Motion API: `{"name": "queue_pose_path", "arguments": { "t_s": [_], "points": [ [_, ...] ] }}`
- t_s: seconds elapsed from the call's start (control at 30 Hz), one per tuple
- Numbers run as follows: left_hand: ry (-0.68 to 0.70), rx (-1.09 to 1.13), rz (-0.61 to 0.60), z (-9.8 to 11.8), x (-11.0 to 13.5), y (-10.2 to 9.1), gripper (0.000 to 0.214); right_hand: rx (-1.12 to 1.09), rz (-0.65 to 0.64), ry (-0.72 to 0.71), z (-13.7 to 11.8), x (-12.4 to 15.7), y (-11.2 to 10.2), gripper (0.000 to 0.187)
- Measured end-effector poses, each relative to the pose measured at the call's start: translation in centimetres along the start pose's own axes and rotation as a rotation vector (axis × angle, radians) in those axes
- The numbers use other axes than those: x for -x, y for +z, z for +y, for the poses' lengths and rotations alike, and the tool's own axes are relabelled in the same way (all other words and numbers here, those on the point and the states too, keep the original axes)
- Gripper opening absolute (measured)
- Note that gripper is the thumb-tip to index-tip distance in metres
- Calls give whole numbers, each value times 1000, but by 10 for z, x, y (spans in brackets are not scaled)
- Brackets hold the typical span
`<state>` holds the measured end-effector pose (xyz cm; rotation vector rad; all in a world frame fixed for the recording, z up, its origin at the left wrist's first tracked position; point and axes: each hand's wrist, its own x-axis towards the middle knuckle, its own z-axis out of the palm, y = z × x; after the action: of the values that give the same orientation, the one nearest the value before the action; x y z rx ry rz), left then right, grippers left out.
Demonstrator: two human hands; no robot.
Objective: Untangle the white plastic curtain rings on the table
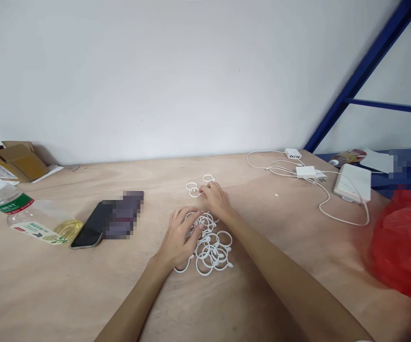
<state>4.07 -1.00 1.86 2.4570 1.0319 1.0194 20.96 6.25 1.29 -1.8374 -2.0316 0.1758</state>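
A loose pile of white plastic rings [212, 254], each with a small knob or tab, lies on the wooden table. My left hand [181, 233] rests over the pile's left side, thumb and fingers apart and curved around some rings. Farther back, my right hand [215, 197] has its thumb and fingertips closed at the edge of a white ring [194, 194]. Two more rings lie near it: one ring [191, 185] just behind and another ring [208, 178] beyond the knuckles. My right fingers partly hide the contact.
To the left are a clear plastic bottle [34, 218], a black phone [90, 225] and an open cardboard box [22, 159]. Right of my hands lie white cables with a charger [305, 172], a white box [352, 183] and a red plastic bag [405, 247]. A wall [177, 95] stands behind the table.
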Motion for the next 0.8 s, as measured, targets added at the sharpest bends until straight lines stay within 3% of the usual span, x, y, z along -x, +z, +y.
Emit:
{"name": "queue_pose_path", "arguments": {
  "t_s": [0.23,0.37,0.47,0.53,0.67,0.8],
  "points": [
    [-49,5,62,-4,-1,-2,28,40,54,-108,12,15,-22,25],
    [-114,-9,157,-5,-1,-3,35,-185,152,-193,8,38,-38,22],
    [-152,9,174,-1,-2,-3,52,-402,146,-291,-1,60,-46,20],
    [-165,54,157,3,-2,-3,49,-534,138,-320,-8,72,-47,18],
    [-265,208,116,11,-3,-4,37,-873,149,-133,-16,83,-44,14],
    [-347,325,84,16,-4,-5,38,-1196,65,72,-18,83,-40,22]
  ]
}}
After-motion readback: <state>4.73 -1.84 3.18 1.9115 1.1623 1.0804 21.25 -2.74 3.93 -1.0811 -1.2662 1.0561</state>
